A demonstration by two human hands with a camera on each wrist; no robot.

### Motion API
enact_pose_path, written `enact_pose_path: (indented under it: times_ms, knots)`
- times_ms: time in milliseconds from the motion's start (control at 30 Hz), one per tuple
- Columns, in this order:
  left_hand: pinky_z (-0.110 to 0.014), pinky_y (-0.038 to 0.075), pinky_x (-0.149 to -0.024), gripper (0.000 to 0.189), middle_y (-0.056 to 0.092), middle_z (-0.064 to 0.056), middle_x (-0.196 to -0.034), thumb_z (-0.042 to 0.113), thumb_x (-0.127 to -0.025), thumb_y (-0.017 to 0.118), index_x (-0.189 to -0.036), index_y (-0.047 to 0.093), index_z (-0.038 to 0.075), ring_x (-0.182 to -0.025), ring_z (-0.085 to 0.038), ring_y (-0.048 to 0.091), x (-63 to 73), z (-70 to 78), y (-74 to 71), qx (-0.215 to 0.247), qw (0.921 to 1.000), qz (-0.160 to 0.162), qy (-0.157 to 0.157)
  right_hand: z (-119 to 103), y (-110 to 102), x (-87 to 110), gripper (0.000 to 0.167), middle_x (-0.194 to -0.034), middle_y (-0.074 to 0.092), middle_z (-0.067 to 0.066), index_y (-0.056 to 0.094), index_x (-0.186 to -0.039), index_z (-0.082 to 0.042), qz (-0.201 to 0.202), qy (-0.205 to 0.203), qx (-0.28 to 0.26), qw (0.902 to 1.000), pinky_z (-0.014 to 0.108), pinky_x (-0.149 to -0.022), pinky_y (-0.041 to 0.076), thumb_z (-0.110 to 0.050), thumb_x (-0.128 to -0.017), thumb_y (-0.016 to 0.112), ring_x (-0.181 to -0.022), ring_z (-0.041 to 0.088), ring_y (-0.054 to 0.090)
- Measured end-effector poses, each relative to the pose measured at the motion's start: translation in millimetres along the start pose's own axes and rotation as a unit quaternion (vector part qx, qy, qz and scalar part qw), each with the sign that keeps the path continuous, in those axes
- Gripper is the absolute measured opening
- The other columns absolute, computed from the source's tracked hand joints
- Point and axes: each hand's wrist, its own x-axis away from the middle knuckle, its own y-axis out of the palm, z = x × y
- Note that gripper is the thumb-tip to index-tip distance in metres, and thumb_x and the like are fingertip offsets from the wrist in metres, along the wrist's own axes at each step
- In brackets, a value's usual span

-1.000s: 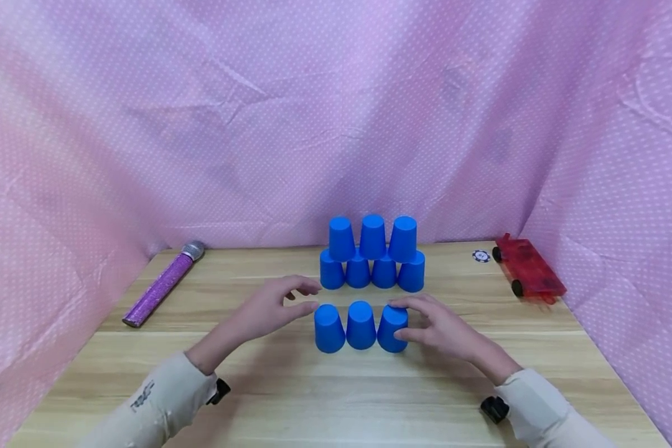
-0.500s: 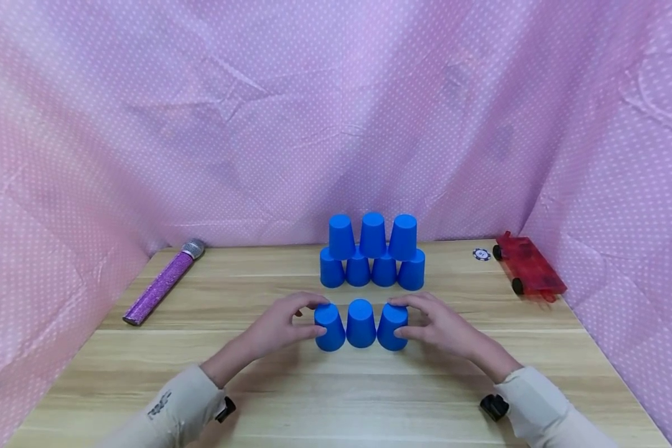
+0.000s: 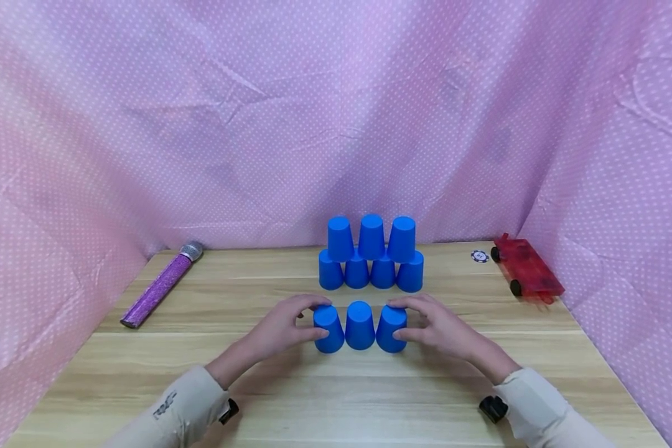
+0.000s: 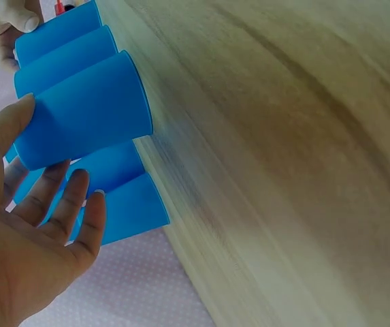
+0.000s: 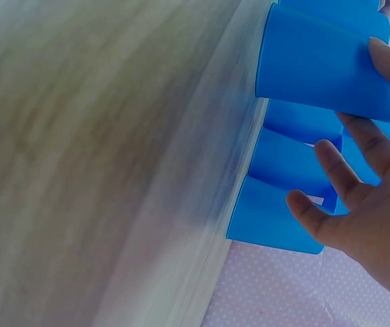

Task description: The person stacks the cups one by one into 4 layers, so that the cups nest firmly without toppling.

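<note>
Three upside-down blue cups stand in a front row on the wooden table. My left hand (image 3: 282, 326) pinches the left cup (image 3: 330, 339) near its top between thumb and fingers; the left wrist view shows the thumb on the wall of that cup (image 4: 89, 109). On the other end, my right hand (image 3: 437, 323) holds the right cup (image 3: 389, 336) the same way, its lower fingers spread off the cup in the right wrist view. Between them is the middle cup (image 3: 360, 326), untouched. Behind, a two-tier stack has three upside-down cups (image 3: 372, 236) over a lower row (image 3: 357, 274) of several.
A purple glitter microphone (image 3: 159, 289) lies at the table's left. At the back right are a poker chip (image 3: 480, 256) and a red toy car (image 3: 529, 267). Pink dotted cloth (image 3: 336, 124) walls in the back and sides of the table (image 3: 336, 398).
My left hand has come rightward and taken hold of the left front cup. The right hand keeps its hold on the right one, and the cups stand where they were.
</note>
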Motion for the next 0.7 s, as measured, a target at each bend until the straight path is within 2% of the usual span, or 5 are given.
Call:
enact_pose_path:
  times_ms: [300,700]
  knots:
    - [-0.048,0.051,-0.098,0.052,0.063,0.011,-0.132,0.043,-0.087,0.077,-0.135,0.059,0.030,-0.122,-0.018,0.058,-1.1,0.1,2.4,0.006,1.0000,0.001,-0.004,-1.2,0.0,1.2,0.059,-0.144,0.051,0.009,0.056,-0.141,-0.026,-0.001,0.004,-0.006,1.0000,0.066,-0.103,0.045,-0.040,-0.088,0.076,-0.136,0.039,0.046]
    - [-0.049,0.051,-0.099,0.052,0.063,0.011,-0.132,0.040,-0.088,0.076,-0.135,0.060,0.026,-0.123,-0.019,0.058,-1.0,1.1,0.1,0.003,1.0000,-0.001,-0.007,-1.9,-0.2,-0.1,0.057,-0.144,0.051,0.009,0.057,-0.141,-0.029,-0.002,0.002,0.003,1.0000,0.064,-0.103,0.046,-0.041,-0.088,0.076,-0.136,0.038,0.046]
